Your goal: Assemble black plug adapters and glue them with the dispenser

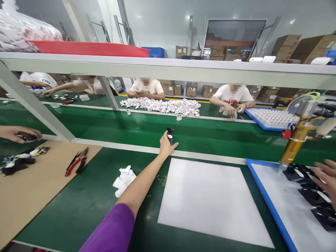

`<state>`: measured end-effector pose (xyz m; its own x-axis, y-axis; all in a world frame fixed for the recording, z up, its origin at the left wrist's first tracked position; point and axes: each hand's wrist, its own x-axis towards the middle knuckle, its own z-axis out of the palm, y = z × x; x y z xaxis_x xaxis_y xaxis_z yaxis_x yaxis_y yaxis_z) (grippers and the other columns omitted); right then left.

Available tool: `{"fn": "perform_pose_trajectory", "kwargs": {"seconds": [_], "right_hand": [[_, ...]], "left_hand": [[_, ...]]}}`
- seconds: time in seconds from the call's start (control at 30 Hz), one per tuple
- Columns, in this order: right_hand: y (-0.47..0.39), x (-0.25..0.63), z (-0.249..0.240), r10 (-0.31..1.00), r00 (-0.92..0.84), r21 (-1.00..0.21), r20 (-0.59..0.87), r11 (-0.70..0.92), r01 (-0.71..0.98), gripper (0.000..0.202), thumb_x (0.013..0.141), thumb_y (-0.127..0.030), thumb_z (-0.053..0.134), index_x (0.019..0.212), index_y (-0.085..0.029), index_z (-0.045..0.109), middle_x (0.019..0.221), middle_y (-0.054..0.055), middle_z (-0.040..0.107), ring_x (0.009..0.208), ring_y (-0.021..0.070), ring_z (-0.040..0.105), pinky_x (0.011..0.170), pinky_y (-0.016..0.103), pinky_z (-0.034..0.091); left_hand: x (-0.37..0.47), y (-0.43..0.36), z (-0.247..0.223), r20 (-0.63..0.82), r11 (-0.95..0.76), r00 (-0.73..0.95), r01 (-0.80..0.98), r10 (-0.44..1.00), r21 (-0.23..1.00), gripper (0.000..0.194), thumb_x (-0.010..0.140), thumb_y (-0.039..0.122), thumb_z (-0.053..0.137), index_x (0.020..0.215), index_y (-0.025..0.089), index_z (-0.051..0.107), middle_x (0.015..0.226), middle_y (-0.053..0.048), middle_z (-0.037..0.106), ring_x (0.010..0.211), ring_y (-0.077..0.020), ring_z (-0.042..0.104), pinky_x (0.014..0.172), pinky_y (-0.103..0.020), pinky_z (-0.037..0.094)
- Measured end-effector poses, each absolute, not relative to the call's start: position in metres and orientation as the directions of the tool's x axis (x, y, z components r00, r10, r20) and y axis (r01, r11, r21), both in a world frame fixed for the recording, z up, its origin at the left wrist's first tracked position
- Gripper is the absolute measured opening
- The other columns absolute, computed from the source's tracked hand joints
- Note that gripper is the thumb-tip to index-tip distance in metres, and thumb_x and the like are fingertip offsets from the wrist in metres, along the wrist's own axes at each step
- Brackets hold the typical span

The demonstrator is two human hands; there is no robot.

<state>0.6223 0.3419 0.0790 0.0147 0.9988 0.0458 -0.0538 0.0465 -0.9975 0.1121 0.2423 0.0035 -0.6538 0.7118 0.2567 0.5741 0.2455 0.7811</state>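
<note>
Head view, one frame.

Left hand: arm in a purple sleeve stretched forward over the green bench; fingers closed on a small black part, held just beyond the far edge of the white mat, over the pale strip at the near edge of the green conveyor belt.

Right hand: at the frame's right edge, right of the white mat, fingers spread wide, lying over black parts on a blue-rimmed tray; whether it grips one cannot be told.

Dispenser with amber barrel: standing tilted above the tray's far corner, up and right of the white mat, nozzle down near the black parts.

Crumpled white wipe: on the bench, just left of the white mat, beside the forearm.

Red-handled cutters: well left of the white mat, on a brown cardboard sheet.

Another person's hand: far left of the mat, closed around a dark item; more black and white pieces lie on the cardboard below it.

Pile of white parts: beyond the mat, across the belt, before seated co-workers in white shirts.

Second blue tray of white parts: beyond the mat, to the right.

Overhead shelf rail: spans the frame above, with a red bin on its left.
</note>
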Motion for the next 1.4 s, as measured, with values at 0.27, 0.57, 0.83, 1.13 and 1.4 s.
{"fn": "perform_pose_trajectory", "kwargs": {"seconds": [0.27, 0.57, 0.83, 1.13, 1.4], "right_hand": [[0.312, 0.55, 0.096, 0.96, -0.277, -0.998, 0.033, 0.045, 0.034, 0.042, 0.063, -0.055, 0.077, 0.099, -0.036, 0.071, 0.125, 0.013, 0.058, 0.117, 0.0322, 0.053, 0.106, 0.051, 0.032], [0.267, 0.484, 0.128, 0.866, -0.467, -0.979, 0.18, 0.11, -0.174, 0.034, 0.08, -0.041, 0.073, 0.11, -0.025, 0.068, 0.098, 0.009, 0.06, 0.066, 0.0169, 0.056, 0.049, 0.025, 0.05], [0.229, 0.417, 0.15, 0.757, -0.573, -0.905, 0.313, 0.056, -0.421, 0.027, 0.083, -0.035, 0.065, 0.107, -0.023, 0.064, 0.105, 0.005, 0.055, 0.055, 0.0079, 0.045, 0.042, 0.02, 0.043], [0.221, 0.369, 0.164, 0.784, -0.442, -0.786, 0.435, 0.092, -0.611, 0.029, 0.077, -0.044, 0.072, 0.088, -0.017, 0.068, 0.087, 0.002, 0.054, 0.05, 0.005, 0.041, 0.038, 0.015, 0.036], [0.207, 0.365, 0.166, 0.768, -0.428, -0.764, 0.477, 0.122, -0.634, 0.027, 0.085, -0.042, 0.067, 0.093, -0.017, 0.068, 0.087, 0.001, 0.054, 0.04, 0.002, 0.037, 0.028, 0.014, 0.028]], "left_hand": [[0.097, 0.262, 0.016, 0.257, 0.277, -0.561, 0.694, 0.787, 0.665, 0.095, 0.077, 0.021, 0.072, 0.151, 0.014, 0.013, 0.12, -0.021, 0.06, 0.108, -0.0331, 0.06, 0.088, -0.043, 0.048], [0.174, 0.148, 0.038, 0.166, -0.191, 0.126, 0.859, 0.978, 0.476, 0.09, 0.078, 0.026, 0.067, 0.152, 0.036, 0.015, 0.134, -0.006, 0.055, 0.099, -0.0206, 0.064, 0.083, -0.028, 0.051], [0.199, 0.1, 0.013, 0.171, -0.23, 0.171, 0.87, 0.97, 0.436, 0.075, 0.083, 0.011, 0.05, 0.149, 0.035, 0.024, 0.158, -0.008, 0.023, 0.118, -0.0244, 0.059, 0.08, -0.026, 0.055], [0.216, 0.105, 0.006, 0.114, 0.085, -0.233, 0.697, 0.966, 0.712, 0.044, 0.079, 0.036, 0.068, 0.116, 0.016, 0.057, 0.11, -0.013, 0.068, 0.1, -0.0276, 0.066, 0.085, -0.037, 0.053], [0.252, 0.082, 0.061, 0.207, 0.028, -0.224, 0.741, 0.952, 0.671, 0.034, 0.078, 0.04, 0.065, 0.106, 0.021, 0.059, 0.075, 0.0, 0.068, 0.058, -0.0152, 0.062, 0.056, -0.023, 0.046]]}}
